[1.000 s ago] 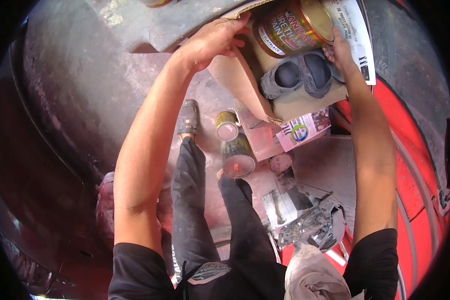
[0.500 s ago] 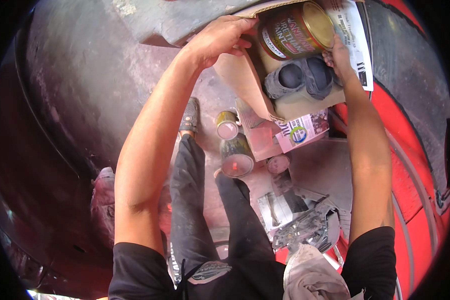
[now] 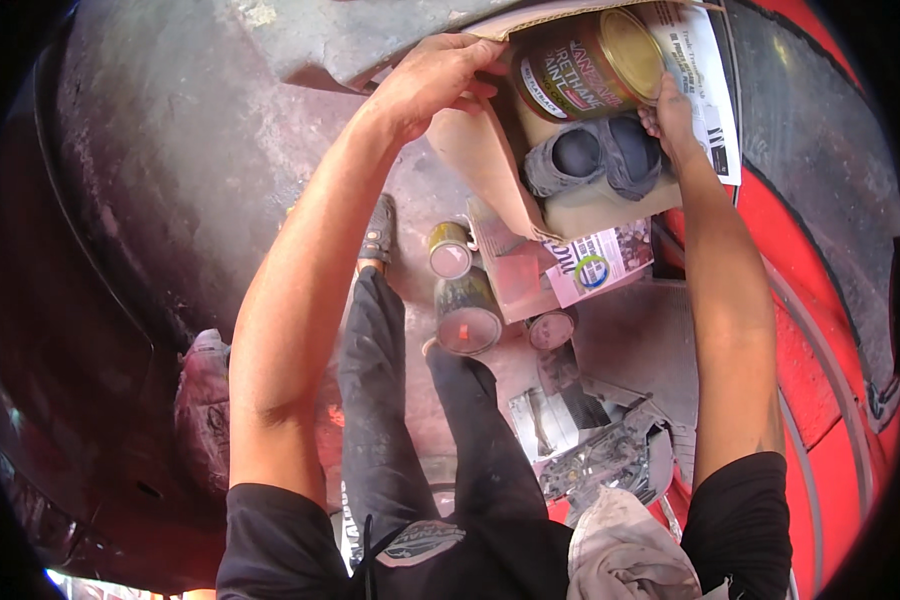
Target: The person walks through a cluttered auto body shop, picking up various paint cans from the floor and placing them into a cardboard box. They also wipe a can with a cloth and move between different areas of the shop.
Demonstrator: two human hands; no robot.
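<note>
A cardboard box [image 3: 475, 165] stands open at the top of the head view. Inside it, a large dark paint can [image 3: 568, 72] with a gold lid lies tilted on its side. My left hand [image 3: 448, 80] grips the box's upper left edge, thumb on the rim and fingers curled inward. At the can's lid end, my right hand [image 3: 673, 122] has its fingers curled against the rim. Below the can sits a dark grey piece with two round cups [image 3: 595, 155], which looks like a respirator. Part of the can's base is hidden by the box wall.
Several used cans stand on the dusty floor, among them a larger can [image 3: 468, 320] near my feet. Printed paper [image 3: 602, 262] lies below the box, and a newspaper sheet [image 3: 705, 90] beside it. Red panels [image 3: 820, 360] curve along the right; a dark glossy body [image 3: 80, 350] along the left.
The view has shifted slightly, so the box and floor items appear a little further left. Both hands keep their places on the box edge and the can.
</note>
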